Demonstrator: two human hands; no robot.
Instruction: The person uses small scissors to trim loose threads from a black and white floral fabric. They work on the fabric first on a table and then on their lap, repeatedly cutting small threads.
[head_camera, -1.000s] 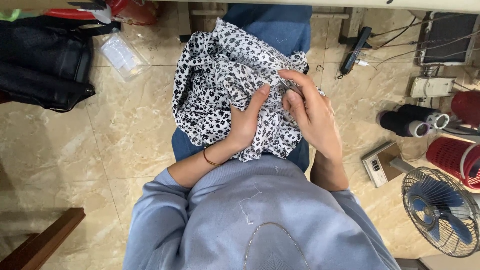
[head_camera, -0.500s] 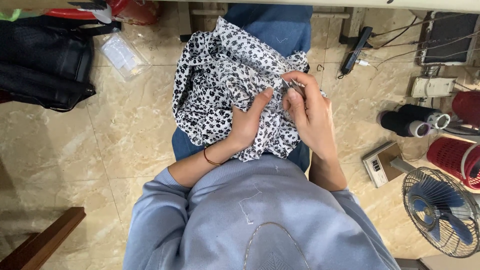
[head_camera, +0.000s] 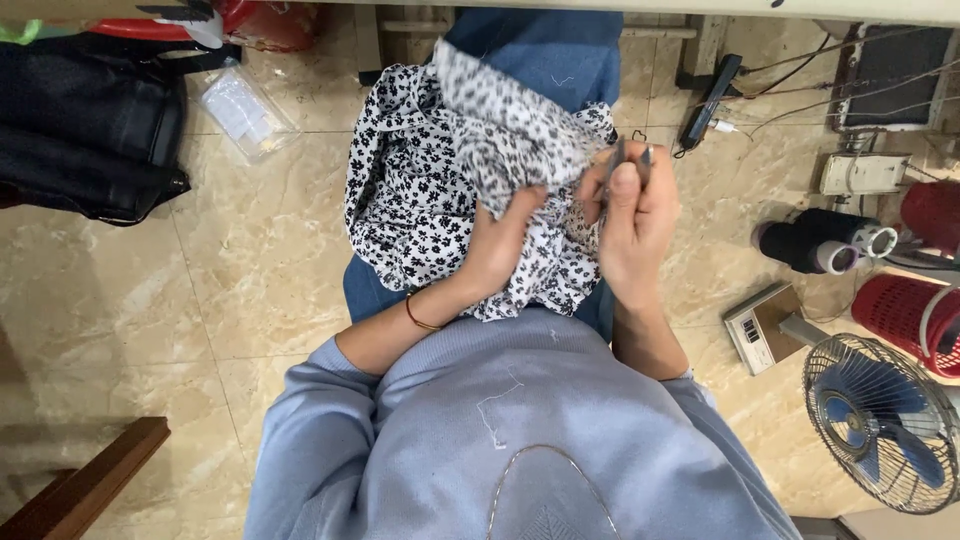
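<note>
A white cloth with a black flower print (head_camera: 420, 190) lies bunched on my lap over blue trousers (head_camera: 545, 50). My left hand (head_camera: 497, 245) grips a raised fold of this cloth, thumb on top. My right hand (head_camera: 632, 225) is closed around small metal thread snips (head_camera: 628, 155), whose tips point up at the fold's right edge. A thin bangle sits on my left wrist. My light blue sweater fills the lower part of the view.
A black bag (head_camera: 90, 130) and a clear plastic packet (head_camera: 240, 108) lie at the left on the marble floor. At the right are dark thread cones (head_camera: 820, 240), a red basket (head_camera: 910, 305), a blue floor fan (head_camera: 880, 420), a small white box (head_camera: 760, 325) and cables.
My left hand has lifted the fold higher and turned it. My right hand has risen a little with the snips toward the fold's edge.
</note>
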